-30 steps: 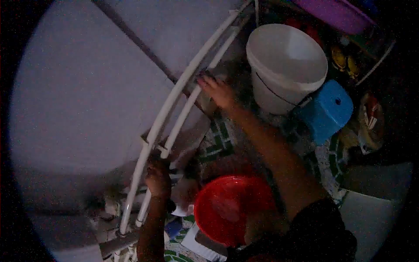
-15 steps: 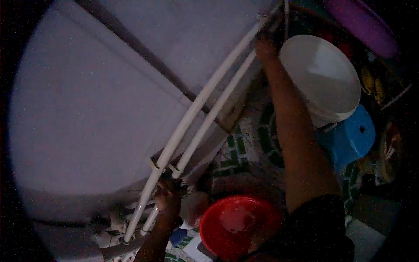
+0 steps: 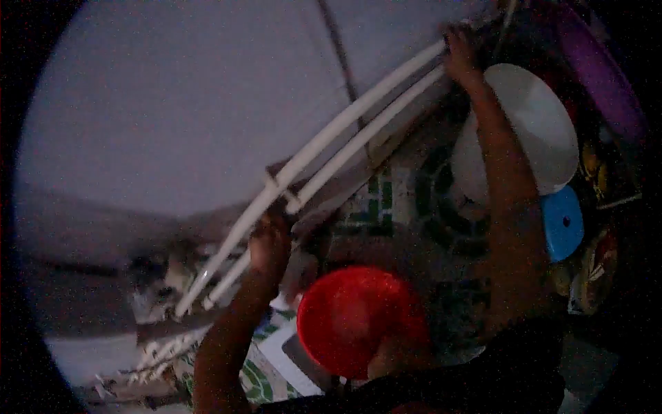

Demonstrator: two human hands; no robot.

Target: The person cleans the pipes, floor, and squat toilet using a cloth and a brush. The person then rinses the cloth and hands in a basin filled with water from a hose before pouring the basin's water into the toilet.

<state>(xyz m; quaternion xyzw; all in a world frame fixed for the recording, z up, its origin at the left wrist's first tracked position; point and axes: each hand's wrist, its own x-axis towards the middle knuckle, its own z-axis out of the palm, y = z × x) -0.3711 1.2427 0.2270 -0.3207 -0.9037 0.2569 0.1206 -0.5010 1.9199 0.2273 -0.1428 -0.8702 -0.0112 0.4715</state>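
Two long white pipes (image 3: 331, 131) run side by side along the pale wall, slanting from lower left to upper right. At their lower part, just below a bracket (image 3: 279, 186), my left hand (image 3: 269, 245) is closed with curled fingers beside the thinner pipe (image 3: 372, 131). What it grips is lost in the dark. My right hand (image 3: 462, 58) is up at the far end of the pipes, touching or almost touching them. Blur and dim light hide how its fingers lie there.
A red basin (image 3: 358, 317) sits below my left hand. To the right are a large white bucket (image 3: 541, 131), a blue plastic stool (image 3: 562, 224) and a purple basin (image 3: 600, 76). The floor has green patterned tiles (image 3: 376, 207). A white-edged tray (image 3: 279, 359) lies lower left of the red basin.
The view has turned, so the pipes slant less steeply. Both hands appear higher in view, the right one further right, still by the pipes' upper end.
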